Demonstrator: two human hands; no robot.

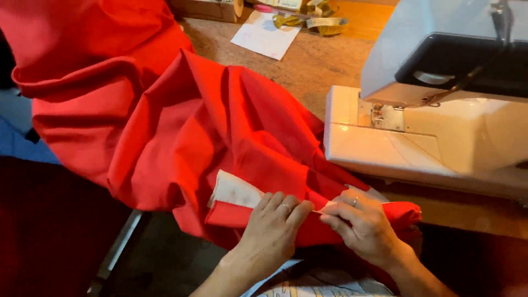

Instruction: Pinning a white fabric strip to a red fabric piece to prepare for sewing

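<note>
A large red fabric (165, 115) spills from the upper left across the wooden table and down to my lap. A folded edge of it with a white lining strip (234, 191) lies right in front of me. My left hand (272, 225) pinches the folded red edge with fingers curled over it. My right hand (366, 223) presses and pinches the same fold just to the right, fingertips almost meeting the left hand's. Both hands wear a ring.
A white sewing machine (429, 126) stands at the right on the wooden table (313, 60), its needle area above the bed. A white paper sheet (265, 36) and a yellow measuring tape (319, 19) lie at the back. Dark floor shows at lower left.
</note>
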